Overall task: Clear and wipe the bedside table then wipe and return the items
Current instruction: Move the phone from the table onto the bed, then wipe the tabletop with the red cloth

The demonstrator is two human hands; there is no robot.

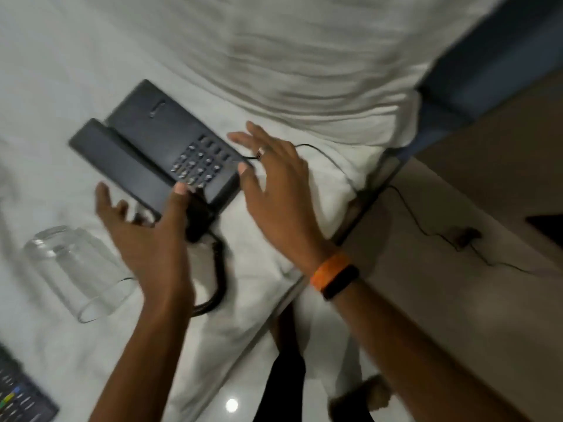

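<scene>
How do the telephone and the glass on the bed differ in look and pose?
The telephone is dark and opaque; the glass is clear. The telephone sits flat, keypad up; the glass lies on its side. The telephone trails cords; the glass has none. Both rest on the white bed sheet.

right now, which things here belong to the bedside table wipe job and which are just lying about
Job:
telephone
glass
remote
bedside table

Just there:
white bedding
shiny floor
</scene>
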